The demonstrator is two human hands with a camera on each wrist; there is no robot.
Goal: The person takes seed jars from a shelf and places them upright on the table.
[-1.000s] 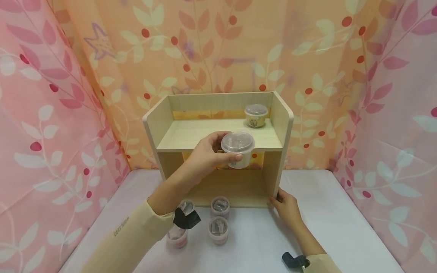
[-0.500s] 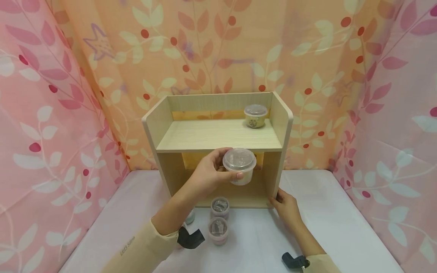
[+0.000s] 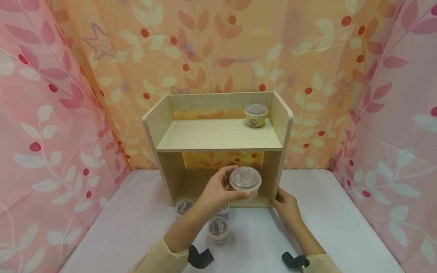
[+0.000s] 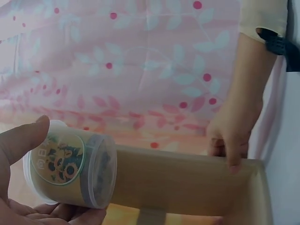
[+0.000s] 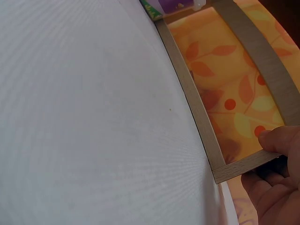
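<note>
My left hand point(image 3: 216, 193) grips a clear lidded plastic tub point(image 3: 245, 179), thumb on the near side and fingers round the back. It is held upright in front of the lower opening of a pale wooden shelf unit point(image 3: 218, 138). In the left wrist view, a round label with sunflowers shows on the tub point(image 4: 65, 161). Lower right, my right hand point(image 3: 288, 207) holds the front edge of the unit's right side panel near its foot. The right wrist view shows thumb and fingers of this hand point(image 5: 276, 176) on either side of the panel.
A yellow lidded tub point(image 3: 255, 116) stands at the right on the upper shelf. Several more tubs stand on the white tabletop before the unit, including a pinkish one point(image 3: 218, 230) and one at the left point(image 3: 184, 207); my left forearm partly covers others. Patterned curtains point(image 3: 218, 45) enclose the table.
My left hand has lowered the tub from upper-shelf height to the lower opening, drifting slightly right. My right hand has stayed on the side panel.
</note>
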